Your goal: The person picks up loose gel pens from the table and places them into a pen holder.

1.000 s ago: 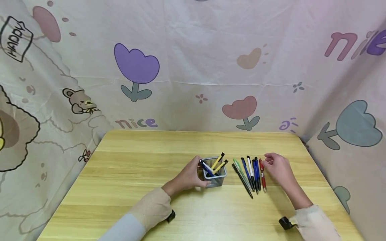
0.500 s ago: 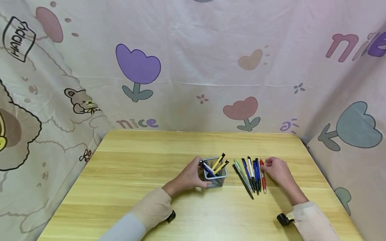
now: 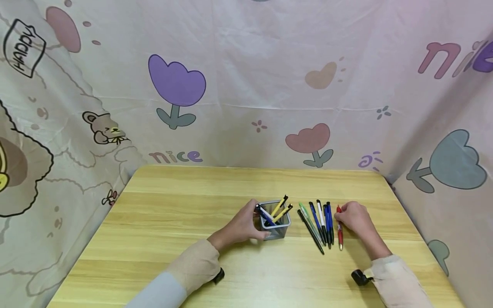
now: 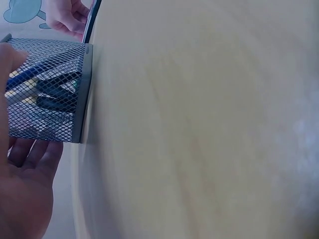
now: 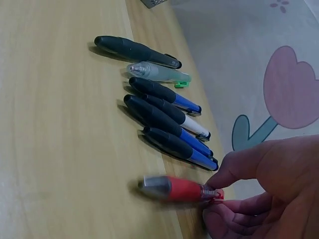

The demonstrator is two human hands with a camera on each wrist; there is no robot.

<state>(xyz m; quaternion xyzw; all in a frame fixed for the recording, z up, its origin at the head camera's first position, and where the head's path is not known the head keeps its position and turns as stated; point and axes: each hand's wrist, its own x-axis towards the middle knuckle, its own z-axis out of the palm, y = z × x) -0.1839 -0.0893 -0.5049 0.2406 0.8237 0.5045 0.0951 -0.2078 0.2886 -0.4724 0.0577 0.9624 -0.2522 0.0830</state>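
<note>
My left hand holds a square mesh pen holder standing on the table, thumb on the near side and fingers round the back. Yellow pens, a blue one and a white one lean inside it; the left wrist view shows their lower ends through the mesh. My right hand pinches the upper end of a red pen between thumb and fingers. That pen lies apart from a row of pens, its tip toward me, slightly blurred in the right wrist view.
Between the holder and my right hand lie several pens: a black one, a pale green one, a white and black one, and blue and black ones. Behind the wooden table hangs a printed cloth.
My right hand has closed its thumb and fingers on the red pen's upper end and shifted the pen slightly right, away from the blue pens. My left hand and the holder have stayed put.
</note>
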